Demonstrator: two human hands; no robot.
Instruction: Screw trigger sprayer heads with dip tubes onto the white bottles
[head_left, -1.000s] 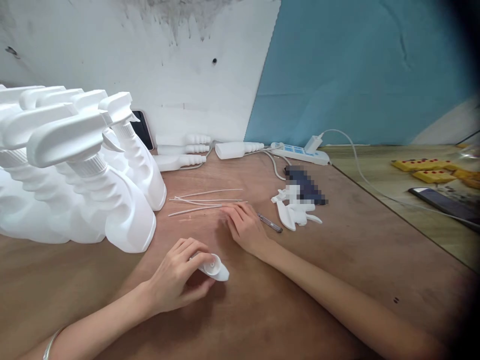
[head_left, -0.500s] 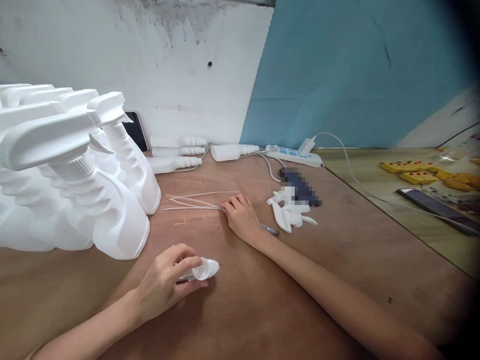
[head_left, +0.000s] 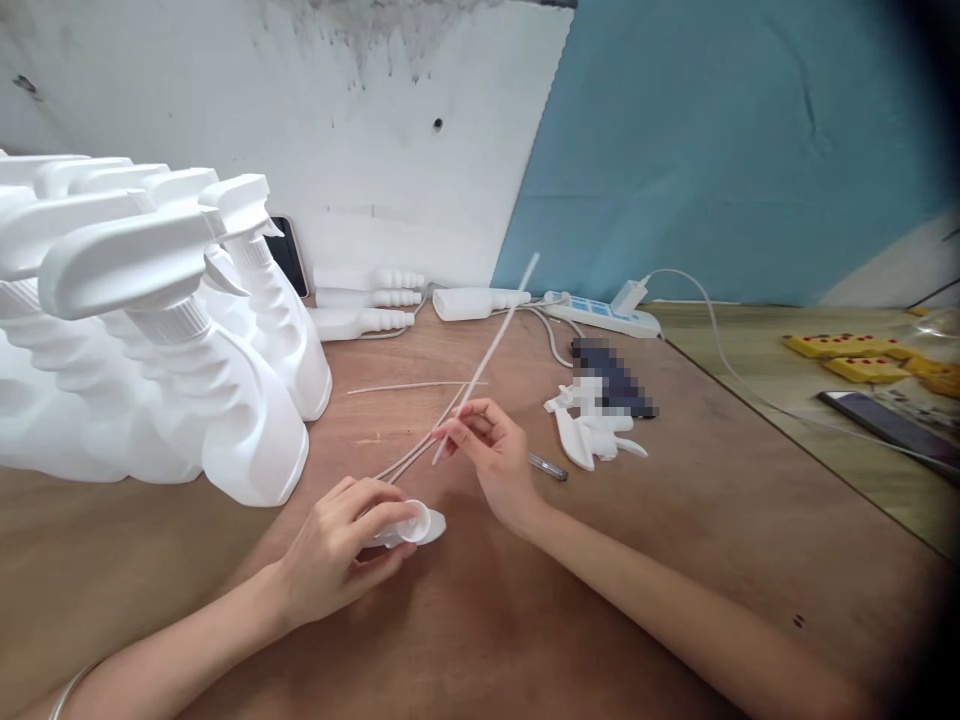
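Lifted from the table since half a second ago, our right hand (head_left: 501, 465) now raises a thin white tube (head_left: 492, 347) that slants up toward the wall (head_left: 360, 150). Two other tubes (head_left: 412, 452), which lie nearly level half a second ago, now run aslant from beside our right fingers down to behind our left hand (head_left: 341, 530); we cannot tell whether our fingers touch them. One more tube (head_left: 405, 386) lies flat on the table (head_left: 480, 630) beyond.

With the right hand we pinch the raised tube between thumb and fingers, near its lower end. With the left we grip a white spray head (head_left: 430, 527) low over the table, its round collar facing up, just below and apart from the tube's lower tip.

Beside our right wrist lies a slim metallic tool (head_left: 549, 467), partly covered by it, with loose white spray heads (head_left: 585, 440) farther right. On our left, white spray bottles (head_left: 259, 430) stand in a tight group, and headless bottles (head_left: 465, 303) lie along the wall near a power strip (head_left: 604, 315).
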